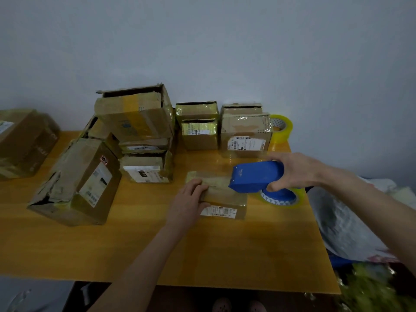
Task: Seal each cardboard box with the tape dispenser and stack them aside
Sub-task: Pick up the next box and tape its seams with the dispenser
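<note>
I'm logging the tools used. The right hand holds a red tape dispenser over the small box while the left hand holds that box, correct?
Not quite: the tape dispenser is blue, not red, as the head view shows. The rest stands: the right hand holds it over the small box while the left hand holds that box.

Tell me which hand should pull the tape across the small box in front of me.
Right. The right hand grips the blue tape dispenser, held over the small box, while the left hand holds the box's left end, steadying it.
</note>
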{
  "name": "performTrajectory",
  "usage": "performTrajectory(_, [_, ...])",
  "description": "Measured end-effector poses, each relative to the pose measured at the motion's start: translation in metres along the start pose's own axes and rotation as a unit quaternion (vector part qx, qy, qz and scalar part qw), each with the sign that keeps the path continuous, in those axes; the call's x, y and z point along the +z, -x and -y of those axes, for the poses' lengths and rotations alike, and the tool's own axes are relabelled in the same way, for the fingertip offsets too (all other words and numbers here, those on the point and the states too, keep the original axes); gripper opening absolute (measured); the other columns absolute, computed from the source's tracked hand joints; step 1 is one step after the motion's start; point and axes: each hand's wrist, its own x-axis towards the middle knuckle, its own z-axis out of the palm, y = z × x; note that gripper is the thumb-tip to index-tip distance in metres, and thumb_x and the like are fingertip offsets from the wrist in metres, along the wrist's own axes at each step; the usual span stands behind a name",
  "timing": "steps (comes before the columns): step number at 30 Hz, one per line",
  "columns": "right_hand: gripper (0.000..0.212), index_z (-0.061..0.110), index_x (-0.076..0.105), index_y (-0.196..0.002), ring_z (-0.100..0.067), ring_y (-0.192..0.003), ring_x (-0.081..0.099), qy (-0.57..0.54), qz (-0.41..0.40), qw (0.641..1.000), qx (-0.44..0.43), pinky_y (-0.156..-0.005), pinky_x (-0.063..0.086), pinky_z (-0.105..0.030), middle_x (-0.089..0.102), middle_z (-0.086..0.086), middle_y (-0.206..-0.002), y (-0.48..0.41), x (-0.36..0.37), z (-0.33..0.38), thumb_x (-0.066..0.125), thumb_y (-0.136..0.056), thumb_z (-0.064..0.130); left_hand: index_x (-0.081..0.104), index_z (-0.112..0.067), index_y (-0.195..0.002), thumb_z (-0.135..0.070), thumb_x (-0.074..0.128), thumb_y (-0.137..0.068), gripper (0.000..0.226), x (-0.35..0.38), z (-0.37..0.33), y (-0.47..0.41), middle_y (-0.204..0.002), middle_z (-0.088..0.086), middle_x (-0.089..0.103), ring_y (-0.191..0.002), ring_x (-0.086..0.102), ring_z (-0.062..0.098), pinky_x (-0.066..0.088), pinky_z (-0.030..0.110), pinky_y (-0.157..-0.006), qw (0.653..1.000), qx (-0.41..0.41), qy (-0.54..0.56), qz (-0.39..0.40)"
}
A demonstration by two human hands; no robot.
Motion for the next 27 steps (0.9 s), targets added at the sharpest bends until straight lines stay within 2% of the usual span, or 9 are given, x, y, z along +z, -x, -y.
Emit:
performTrajectory(4, [0.061,0.028,0.049,-0.118,-0.017,-0.092,0.061,-0.001,0.008,1.000,0.023,-0.084,0.055,-0.040,0.062,0.004,-0.104,0.000,0.013,-0.008,0.080,-0.066,0.038,0.039,-0.022,-0.141,-0.038,0.061,-0.089,0.059,-0.001,-0.001,-0.001,-0.149,-0.003,0.032,-0.134,0.035,0.017,0.039,0.033,-0.107,1.000,-0.004,0.013,0.004])
performTrajectory(10, [0.057,0.028,0.048,-0.112,-0.016,-0.087,0.061,0.003,-0.027,1.000,0.015,-0.077,0.056,-0.038,0.061,0.005,-0.097,-0.013,0.027,0.003,0.078,-0.065,0.042,0.028,-0.028,-0.148,-0.041,0.055,-0.093,0.062,-0.011,0.014,-0.003,-0.153,0.001,0.023,-0.139,0.029,0.020,0.035,0.033,-0.111,0.999,-0.001,-0.032,0.016])
performTrajectory(13, [0.059,0.027,0.046,-0.112,-0.016,-0.087,0.060,0.015,-0.012,1.000,0.014,-0.076,0.056,-0.038,0.060,0.004,-0.098,-0.019,0.030,0.011,0.078,-0.066,0.045,0.019,-0.024,-0.151,-0.051,0.049,-0.092,0.071,-0.014,0.006,-0.009,-0.158,-0.001,0.014,-0.146,0.011,0.018,0.014,0.038,-0.119,0.997,0.016,-0.059,0.043])
performTrajectory(15, [0.063,0.027,0.044,-0.114,-0.017,-0.089,0.060,0.037,-0.001,0.999,0.020,-0.078,0.055,-0.039,0.060,0.004,-0.100,-0.021,0.030,0.012,0.077,-0.066,0.050,0.009,-0.023,-0.152,-0.053,0.045,-0.093,0.075,-0.009,-0.008,-0.013,-0.160,-0.004,0.004,-0.147,0.001,0.015,-0.001,0.032,-0.115,0.996,0.030,-0.057,0.062])
performTrajectory(19, [0.076,0.030,0.040,-0.122,-0.018,-0.091,0.058,0.117,0.017,0.993,0.017,-0.080,0.054,-0.040,0.060,0.007,-0.104,-0.022,0.027,0.016,0.070,-0.064,0.069,0.000,-0.022,-0.152,-0.049,0.038,-0.098,0.072,-0.002,-0.017,-0.015,-0.160,-0.005,-0.006,-0.146,-0.007,0.011,-0.008,0.029,-0.115,0.995,0.026,-0.061,0.073])
performTrajectory(23, [0.076,0.034,0.037,-0.135,-0.019,-0.095,0.057,0.107,0.008,0.994,0.000,-0.082,0.054,-0.041,0.059,0.008,-0.108,-0.022,0.027,0.015,0.069,-0.071,0.060,0.003,-0.025,-0.152,-0.050,0.038,-0.097,0.069,-0.002,-0.010,-0.015,-0.159,-0.008,-0.003,-0.146,-0.006,0.007,-0.010,0.025,-0.112,0.996,0.035,-0.042,0.071])
performTrajectory(27, [0.068,0.035,0.043,-0.131,-0.017,-0.096,0.058,0.034,0.023,0.999,-0.003,-0.085,0.054,-0.043,0.059,0.009,-0.108,-0.022,0.026,0.009,0.071,-0.072,0.051,0.006,-0.026,-0.152,-0.051,0.036,-0.097,0.067,0.001,-0.007,-0.014,-0.160,-0.010,0.000,-0.146,-0.003,0.006,-0.007,0.025,-0.113,0.996,0.040,-0.046,0.063])
